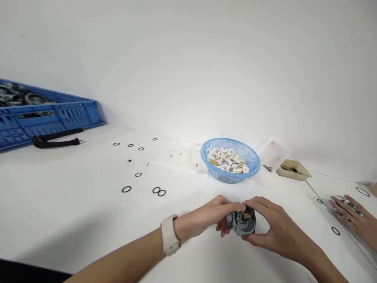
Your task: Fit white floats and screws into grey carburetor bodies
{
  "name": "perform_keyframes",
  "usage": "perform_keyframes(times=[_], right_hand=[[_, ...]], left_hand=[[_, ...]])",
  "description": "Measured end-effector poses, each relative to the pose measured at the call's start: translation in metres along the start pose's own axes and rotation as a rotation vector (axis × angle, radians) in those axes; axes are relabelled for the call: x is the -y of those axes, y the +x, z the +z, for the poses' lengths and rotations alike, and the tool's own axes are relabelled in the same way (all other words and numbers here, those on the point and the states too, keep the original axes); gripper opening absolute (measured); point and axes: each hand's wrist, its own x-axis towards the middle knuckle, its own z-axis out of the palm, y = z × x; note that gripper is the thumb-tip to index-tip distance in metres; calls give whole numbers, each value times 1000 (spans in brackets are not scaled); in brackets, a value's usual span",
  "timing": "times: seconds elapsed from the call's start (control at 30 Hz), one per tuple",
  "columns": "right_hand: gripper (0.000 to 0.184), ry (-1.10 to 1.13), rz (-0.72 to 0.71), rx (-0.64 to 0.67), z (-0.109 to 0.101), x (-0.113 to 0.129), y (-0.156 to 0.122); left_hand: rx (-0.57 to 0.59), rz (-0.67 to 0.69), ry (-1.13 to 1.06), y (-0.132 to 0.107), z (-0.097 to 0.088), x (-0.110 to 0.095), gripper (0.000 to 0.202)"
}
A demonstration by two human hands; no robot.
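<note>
A grey metal carburetor [245,225] with its bowl side open faces up toward me, brass jets showing inside. My left hand [215,215], a white watch on its wrist, grips the carburetor from the left with the thumb along its top edge. From the right, my right hand [272,228] clasps the rim between thumb and fingers. Just beyond both hands sits a round blue basket [229,177] of white plastic pieces and small metal parts. Black rubber rings [159,191] lie on the white table to the left.
A blue crate [59,114] of metal parts stands at far left, with black-handled pliers [59,139] before it. A cut-open beige container [294,171] and small pins [267,168] lie right of the basket. Another person's hand [353,216] covers metal parts at the right edge.
</note>
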Motion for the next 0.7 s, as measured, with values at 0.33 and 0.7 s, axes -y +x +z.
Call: perform_keyframes(times=[0.33,0.7], right_hand=[[42,140,84,-14,17,-49,-17],[54,179,160,107,16,-51,-20]], left_hand=[[36,63,555,-10,-4,-7,53],[-87,140,900,-14,-2,-8,45]])
